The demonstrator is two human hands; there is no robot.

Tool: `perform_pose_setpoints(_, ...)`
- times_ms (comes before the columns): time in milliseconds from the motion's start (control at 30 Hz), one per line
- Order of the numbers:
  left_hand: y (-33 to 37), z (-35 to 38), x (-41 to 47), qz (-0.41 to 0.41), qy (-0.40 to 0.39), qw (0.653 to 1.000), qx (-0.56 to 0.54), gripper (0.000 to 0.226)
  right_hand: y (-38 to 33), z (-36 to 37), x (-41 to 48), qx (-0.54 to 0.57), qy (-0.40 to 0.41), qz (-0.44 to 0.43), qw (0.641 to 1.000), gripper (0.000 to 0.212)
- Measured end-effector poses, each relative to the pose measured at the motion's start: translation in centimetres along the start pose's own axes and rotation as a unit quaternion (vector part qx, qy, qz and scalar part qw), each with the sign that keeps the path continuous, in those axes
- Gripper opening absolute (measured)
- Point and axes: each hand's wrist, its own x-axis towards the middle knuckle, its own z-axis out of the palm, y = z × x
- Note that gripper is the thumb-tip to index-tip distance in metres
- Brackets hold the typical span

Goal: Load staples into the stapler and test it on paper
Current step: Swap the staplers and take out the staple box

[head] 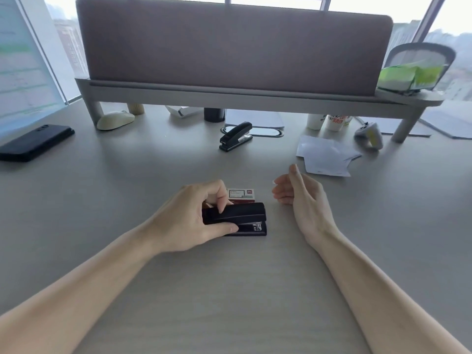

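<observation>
Stapler (240,218) gripped by left hand (189,215)

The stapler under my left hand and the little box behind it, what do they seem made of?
Stapler: probably black plastic shell, smooth with a dull sheen; a shiny metal piece shows at its nose. Box: likely printed cardboard, matte, flat-sided with sharp edges.
</observation>
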Motion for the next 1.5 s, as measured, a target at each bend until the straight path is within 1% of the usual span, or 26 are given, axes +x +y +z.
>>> perform_pose_setpoints(100,0.2,-0.3,0.3,-0.015,0.01,0.999,-0.035,0.042,0.0,-0.1,-0.1,0.007,-0.001,0.0,1.0,0.052)
perform_pose_setpoints(167,0.7,-1.0,0.8,-0.018,0.024,0.996,-0.084,0.041,0.0,0.0,0.0,0.012,0.0,-0.001,1.0,0.051)
perform_pose_setpoints(267,1.0,-2.9,2.7,-0.039,0.072,0.99,-0.118,0.04,0.0,0.0,0.2,0.027,0.002,0.006,1.0,0.051)
perform_pose_setpoints(367,-0.1,-5.2,5.6,-0.055,0.127,0.986,-0.097,0.044,0.1,0.0,0.5,0.05,0.01,0.014,0.999,0.052)
perform_pose_setpoints(433,-1.3,-6.4,7.5,-0.074,0.154,0.983,-0.073,0.042,0.2,0.0,0.7,0.052,0.011,0.013,0.999,0.052)
perform_pose_setpoints(567,-3.9,-7.3,11.3,-0.133,0.204,0.97,-0.025,0.041,0.3,0.1,1.3,0.058,0.031,0.024,0.998,0.051)
perform_pose_setpoints(667,-5.3,-6.9,14.0,-0.178,0.228,0.957,0.004,0.04,0.3,0.7,1.8,0.037,0.03,0.021,0.999,0.051)
perform_pose_setpoints(833,-6.8,-5.1,17.2,-0.203,0.245,0.947,0.046,0.031,-0.5,2.2,3.8,0.052,0.007,0.016,0.998,0.05)
perform_pose_setpoints(933,-8.3,-3.8,18.4,-0.218,0.247,0.943,0.05,0.029,0.0,3.0,5.1,0.067,0.019,0.014,0.997,0.049)
perform_pose_setpoints(1133,-10.4,-2.6,20.3,-0.241,0.241,0.938,0.06,0.03,1.0,3.0,5.8,0.084,0.028,0.023,0.996,0.047)
perform_pose_setpoints(1333,-11.2,-1.4,21.4,-0.247,0.239,0.937,0.069,0.032,1.0,3.0,5.4,0.061,-0.007,-0.007,0.998,0.035)
perform_pose_setpoints(1500,-11.6,-0.7,21.9,-0.249,0.246,0.935,0.058,0.031,0.9,3.0,5.4,0.057,-0.02,-0.011,0.998,0.033)
